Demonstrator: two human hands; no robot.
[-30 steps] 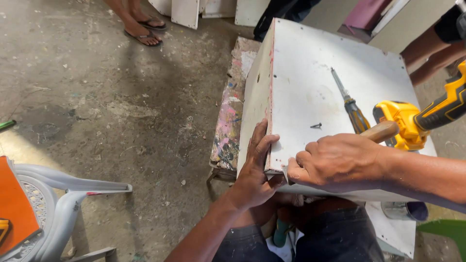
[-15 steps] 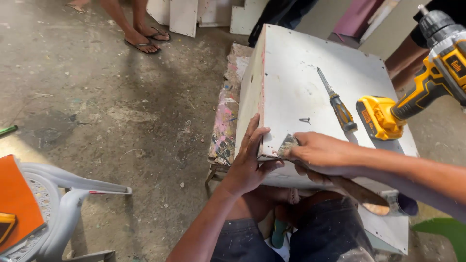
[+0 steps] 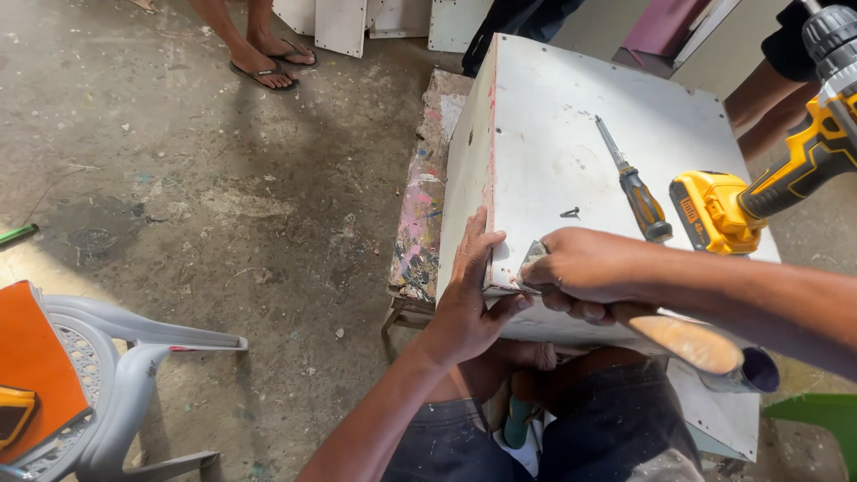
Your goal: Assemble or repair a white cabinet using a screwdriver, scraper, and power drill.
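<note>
Left hand [image 3: 470,299] lies spread against the white box [image 3: 571,143] corner; right hand [image 3: 580,272] fingers wrap a scraper [image 3: 534,257].

Under the fingers [image 3: 473,254] lies a scuffed white flat wooden panel [image 3: 571,152] with a red-streaked edge. Beyond the fingertips, a black-and-orange-handled steel screwdriver [image 3: 636,187] and a yellow-and-black cordless power drill [image 3: 759,192]. Beside the fingers, a paint-splattered multicoloured wooden bench [image 3: 421,214].

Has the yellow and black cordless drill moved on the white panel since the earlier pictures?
Yes. The yellow and black cordless drill was beside the right hand a second ago; now it lies farther up, beyond the screwdriver tip, on the white panel.
</note>
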